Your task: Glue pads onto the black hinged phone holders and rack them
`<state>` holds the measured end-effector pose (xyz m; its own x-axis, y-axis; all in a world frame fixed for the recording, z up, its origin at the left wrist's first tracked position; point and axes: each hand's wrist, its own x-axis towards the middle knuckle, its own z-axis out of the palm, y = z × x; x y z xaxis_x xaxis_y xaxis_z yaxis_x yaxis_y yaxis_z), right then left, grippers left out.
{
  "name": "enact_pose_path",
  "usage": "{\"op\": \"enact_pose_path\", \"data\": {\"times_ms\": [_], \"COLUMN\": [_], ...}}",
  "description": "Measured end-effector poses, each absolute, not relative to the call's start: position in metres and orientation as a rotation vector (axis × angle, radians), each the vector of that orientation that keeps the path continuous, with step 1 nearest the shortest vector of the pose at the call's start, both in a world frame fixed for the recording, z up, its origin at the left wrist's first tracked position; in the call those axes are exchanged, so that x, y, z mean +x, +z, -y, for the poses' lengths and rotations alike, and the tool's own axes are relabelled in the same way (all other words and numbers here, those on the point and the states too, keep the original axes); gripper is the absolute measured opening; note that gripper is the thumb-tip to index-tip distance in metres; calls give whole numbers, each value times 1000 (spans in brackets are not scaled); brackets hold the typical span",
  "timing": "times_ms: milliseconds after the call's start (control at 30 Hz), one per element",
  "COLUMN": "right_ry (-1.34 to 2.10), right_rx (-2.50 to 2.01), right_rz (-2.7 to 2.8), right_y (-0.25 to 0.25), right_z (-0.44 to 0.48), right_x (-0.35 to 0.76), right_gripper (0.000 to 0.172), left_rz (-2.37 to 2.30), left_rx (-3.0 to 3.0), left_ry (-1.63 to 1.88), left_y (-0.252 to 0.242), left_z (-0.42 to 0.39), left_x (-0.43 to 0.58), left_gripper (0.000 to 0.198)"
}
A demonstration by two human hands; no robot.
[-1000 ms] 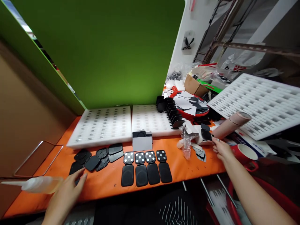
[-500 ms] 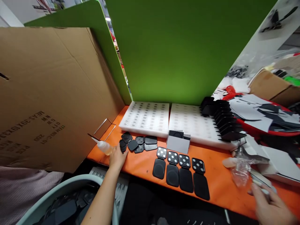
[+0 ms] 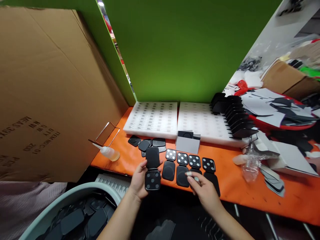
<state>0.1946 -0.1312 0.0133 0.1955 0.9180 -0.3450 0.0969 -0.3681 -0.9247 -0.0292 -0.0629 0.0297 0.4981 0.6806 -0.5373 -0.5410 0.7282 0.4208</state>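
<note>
My left hand [image 3: 138,181] is closed on an opened black hinged case [image 3: 152,168], its lower half showing pale round dots. Just to the right, my right hand [image 3: 203,188] hovers over the front edge of the orange table [image 3: 230,186], fingers curled near a row of several similar opened cases [image 3: 190,166]; nothing is visibly in it. A loose pile of black case parts [image 3: 147,144] lies behind my left hand. A small grey box [image 3: 187,144] stands behind the row.
Two white foam trays [image 3: 155,118] lie against the green screen. A glue bottle [image 3: 107,152] lies at the left by a wire frame and a big cardboard box [image 3: 37,100]. A pale tub [image 3: 75,216] of black parts sits below left. Clutter fills the right side.
My left hand left the pile and now holds an opened case in front of the row. My right hand came in from the far right to the row. The view shifted slightly.
</note>
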Motion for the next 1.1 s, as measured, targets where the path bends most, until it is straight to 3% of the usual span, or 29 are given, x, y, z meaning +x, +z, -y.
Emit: {"op": "enact_pose_path", "data": {"times_ms": [200,367,500,667,933,1100], "right_ry": [1581,1574,1297,790,1175,1259], "right_rx": [-1431,-1431,-1514,-1503,-1396,-1373], "right_rz": [1098,1036,1021,1214,819,731], "right_y": [27,20,13,10,19,20], "right_z": [128,138,138,131,122,117], "right_x": [175,176,189,218,217,216], "right_gripper": [44,41,36,20,45,51], "left_rz": [-613,-613,-613,-532,-672,-734], "left_rx": [196,230,208,265,493,562], "left_ry": [783,784,793,387,466,480], "left_y": [49,52,47,43,49,49], "left_z": [75,76,72,80,97,97], "left_x": [28,41,40,33,46,48], "left_gripper": [67,71,68,49,50,52]}}
